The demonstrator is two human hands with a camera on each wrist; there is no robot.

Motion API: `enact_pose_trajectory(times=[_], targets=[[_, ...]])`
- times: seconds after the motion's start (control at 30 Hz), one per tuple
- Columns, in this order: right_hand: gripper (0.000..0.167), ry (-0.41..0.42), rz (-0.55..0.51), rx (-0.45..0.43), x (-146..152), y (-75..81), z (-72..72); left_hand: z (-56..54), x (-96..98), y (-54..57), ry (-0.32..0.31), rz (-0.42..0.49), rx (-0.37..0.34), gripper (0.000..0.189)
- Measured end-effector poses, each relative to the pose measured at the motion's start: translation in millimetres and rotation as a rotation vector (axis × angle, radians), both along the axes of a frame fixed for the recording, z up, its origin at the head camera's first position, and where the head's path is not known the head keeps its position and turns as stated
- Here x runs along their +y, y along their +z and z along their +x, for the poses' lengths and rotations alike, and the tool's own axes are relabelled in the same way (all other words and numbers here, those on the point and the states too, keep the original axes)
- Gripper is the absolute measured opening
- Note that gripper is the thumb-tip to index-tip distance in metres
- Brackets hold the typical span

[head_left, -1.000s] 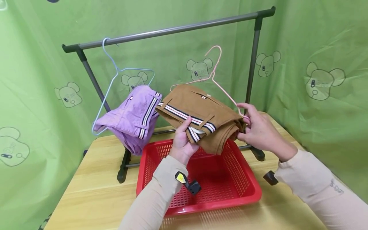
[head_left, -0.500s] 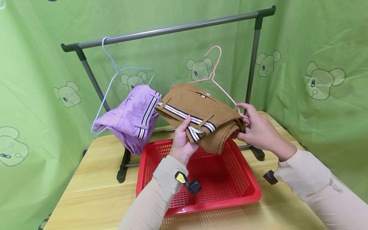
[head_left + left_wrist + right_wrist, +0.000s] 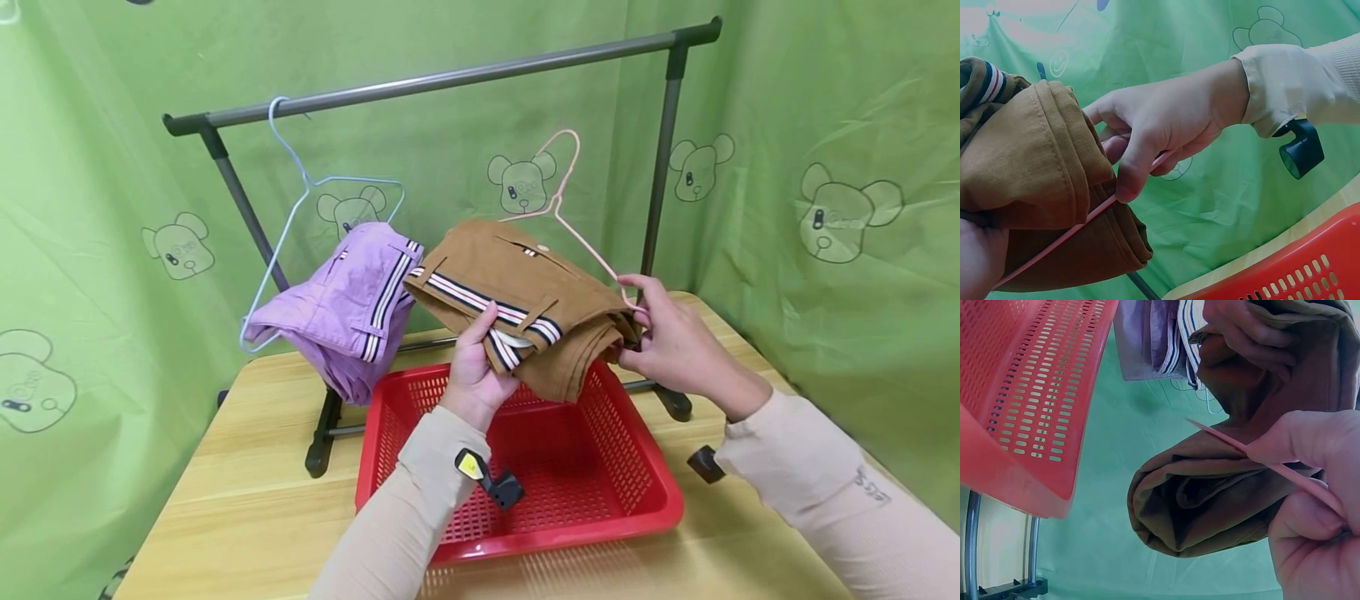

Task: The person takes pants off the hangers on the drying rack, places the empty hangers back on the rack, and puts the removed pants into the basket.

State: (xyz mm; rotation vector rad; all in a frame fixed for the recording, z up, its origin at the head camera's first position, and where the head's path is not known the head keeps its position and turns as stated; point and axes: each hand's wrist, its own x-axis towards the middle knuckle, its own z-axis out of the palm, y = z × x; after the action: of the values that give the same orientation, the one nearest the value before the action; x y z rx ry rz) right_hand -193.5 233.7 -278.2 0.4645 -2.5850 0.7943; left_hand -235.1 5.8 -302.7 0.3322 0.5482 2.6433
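Brown trousers, folded, with a striped waistband, are held up over the red basket. My left hand grips them at the waistband, thumb on top, its other fingers mostly hidden under the cloth. My right hand pinches the lower right corner of a pink hanger, close beside the folded legs. In the left wrist view, the bar of the pink hanger runs along the folded legs, with the right thumb on it. From the right wrist, the rolled leg end of the trousers shows beyond the bar.
A dark metal rack spans the back of the wooden table. On its rail hangs a blue hanger bearing folded purple trousers, close to the brown ones. The perforated red basket stands below both hands.
The pink hanger's hook has tipped slightly down and to the right, and more of its left shoulder has gone behind the brown trousers. Both hands stay nearly still.
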Motion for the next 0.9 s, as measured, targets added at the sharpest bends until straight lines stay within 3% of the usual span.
enact_pose_trajectory(times=[0.47,0.9], targets=[[0.083,0.034,0.024,0.058,2.5,-3.2,-1.3,2.8,0.2,4.2,0.009,0.020,-0.007,0.026],[0.082,0.012,0.024,0.043,3.9,-4.3,-2.4,3.7,-3.3,4.1,0.015,0.051,-0.006,0.022]])
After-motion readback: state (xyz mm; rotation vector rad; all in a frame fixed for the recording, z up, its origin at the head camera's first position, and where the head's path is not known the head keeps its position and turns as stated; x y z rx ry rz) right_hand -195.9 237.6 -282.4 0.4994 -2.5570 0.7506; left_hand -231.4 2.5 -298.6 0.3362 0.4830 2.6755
